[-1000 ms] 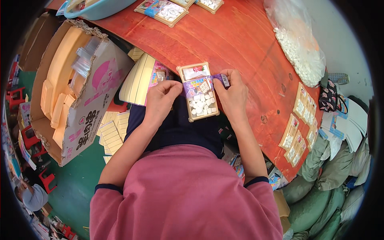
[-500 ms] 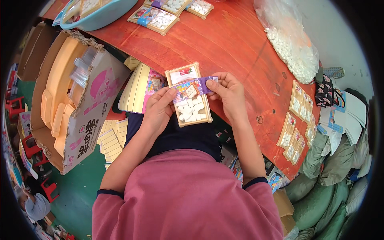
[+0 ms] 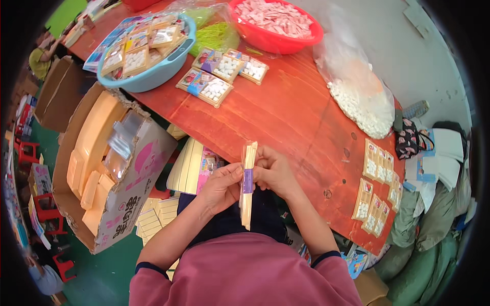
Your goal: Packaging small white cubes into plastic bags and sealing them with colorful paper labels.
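Observation:
Over my lap, a shallow tan tray [image 3: 247, 211] of white pieces is turned on its edge, so its contents are hidden now. A purple printed paper band [image 3: 248, 181] runs around its middle. My left hand [image 3: 223, 187] is closed on the tray's left side, with thumb and fingers at the band. On the other side my right hand [image 3: 274, 172] is closed too, its fingertips pressed against the tray and the band. Some of its fingers are hidden behind the tray.
Banded trays [image 3: 205, 87] lie on the red table [image 3: 286, 112], near a blue basin [image 3: 153, 81] full of more trays. Farther back are a red basin [image 3: 306, 43] of pink-white pieces and a bag of white pieces [image 3: 365, 109]. A cardboard box [image 3: 148, 168] stands at left.
The tray has been turned from face-up to edge-on, and the band now wraps its side. My right hand has moved in closer to my left. The view has shifted, showing more of the table.

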The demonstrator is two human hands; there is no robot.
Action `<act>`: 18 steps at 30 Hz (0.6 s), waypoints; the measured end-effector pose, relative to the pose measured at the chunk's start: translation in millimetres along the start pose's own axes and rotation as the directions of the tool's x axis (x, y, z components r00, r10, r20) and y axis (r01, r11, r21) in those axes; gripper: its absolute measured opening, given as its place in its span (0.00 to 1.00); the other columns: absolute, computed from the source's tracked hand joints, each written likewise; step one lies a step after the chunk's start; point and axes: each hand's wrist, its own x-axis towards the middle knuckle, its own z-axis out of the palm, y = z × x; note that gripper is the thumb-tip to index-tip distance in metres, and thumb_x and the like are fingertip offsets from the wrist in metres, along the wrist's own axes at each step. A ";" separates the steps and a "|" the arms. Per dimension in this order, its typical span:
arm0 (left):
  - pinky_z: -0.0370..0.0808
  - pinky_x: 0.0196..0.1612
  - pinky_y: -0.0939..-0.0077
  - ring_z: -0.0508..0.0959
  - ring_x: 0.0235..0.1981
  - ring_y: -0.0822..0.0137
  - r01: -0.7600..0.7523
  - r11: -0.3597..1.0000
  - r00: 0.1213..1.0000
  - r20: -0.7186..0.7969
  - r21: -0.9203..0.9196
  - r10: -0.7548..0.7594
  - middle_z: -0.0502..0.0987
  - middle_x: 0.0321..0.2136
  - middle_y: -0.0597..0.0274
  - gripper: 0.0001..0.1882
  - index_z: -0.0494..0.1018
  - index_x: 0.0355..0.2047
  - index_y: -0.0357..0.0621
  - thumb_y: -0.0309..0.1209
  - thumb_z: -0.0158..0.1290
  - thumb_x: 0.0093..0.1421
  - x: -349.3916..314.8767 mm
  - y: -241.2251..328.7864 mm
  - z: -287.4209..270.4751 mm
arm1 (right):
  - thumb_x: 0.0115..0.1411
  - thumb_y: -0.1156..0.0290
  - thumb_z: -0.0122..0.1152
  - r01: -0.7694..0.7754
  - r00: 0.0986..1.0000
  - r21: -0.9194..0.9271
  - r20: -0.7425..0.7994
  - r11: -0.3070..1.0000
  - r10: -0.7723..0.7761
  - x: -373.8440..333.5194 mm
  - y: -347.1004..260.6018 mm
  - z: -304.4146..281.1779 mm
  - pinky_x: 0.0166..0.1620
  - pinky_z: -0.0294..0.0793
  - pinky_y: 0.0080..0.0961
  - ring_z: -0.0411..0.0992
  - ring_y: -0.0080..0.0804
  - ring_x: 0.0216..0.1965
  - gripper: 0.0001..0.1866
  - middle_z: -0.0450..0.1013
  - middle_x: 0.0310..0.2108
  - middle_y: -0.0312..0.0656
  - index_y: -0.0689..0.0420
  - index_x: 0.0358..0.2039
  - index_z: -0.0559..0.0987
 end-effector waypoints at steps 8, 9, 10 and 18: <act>0.70 0.52 0.64 0.74 0.44 0.66 -0.166 0.967 0.970 -0.145 0.192 0.196 0.74 0.39 0.59 0.06 0.69 0.37 0.40 0.29 0.48 0.62 42.4 29.3 -14.4 | 0.51 0.66 0.65 0.259 0.876 -0.574 -0.199 0.777 -0.439 16.2 7.6 -38.7 0.23 0.67 0.22 0.69 0.21 0.20 0.14 0.70 0.18 0.36 0.61 0.29 0.72; 0.68 0.55 0.62 0.73 0.47 0.64 -0.180 0.969 0.961 -0.181 0.171 0.210 0.74 0.43 0.57 0.12 0.68 0.45 0.38 0.28 0.46 0.62 58.2 43.2 -1.0 | 0.51 0.66 0.65 0.240 0.838 -0.634 -0.246 0.735 -0.486 13.4 2.2 -51.6 0.27 0.70 0.25 0.72 0.25 0.23 0.14 0.72 0.20 0.40 0.62 0.29 0.73; 0.67 0.56 0.63 0.72 0.50 0.63 -0.263 0.947 0.925 -0.231 0.187 0.302 0.72 0.47 0.55 0.17 0.64 0.51 0.35 0.28 0.46 0.63 73.8 60.1 -13.9 | 0.51 0.65 0.65 0.216 0.816 -0.653 -0.287 0.726 -0.502 9.1 -6.8 -64.4 0.28 0.70 0.26 0.73 0.27 0.24 0.13 0.73 0.21 0.41 0.61 0.29 0.74; 0.60 0.61 0.68 0.64 0.58 0.64 -0.389 0.873 0.717 -0.497 0.295 0.488 0.64 0.55 0.51 0.20 0.60 0.55 0.35 0.31 0.42 0.66 140.4 159.6 -65.0 | 0.51 0.53 0.60 -0.566 0.411 -0.772 -0.567 0.288 -0.714 -65.1 -39.8 -244.0 0.42 0.71 0.41 0.72 0.51 0.38 0.23 0.74 0.34 0.53 0.64 0.31 0.76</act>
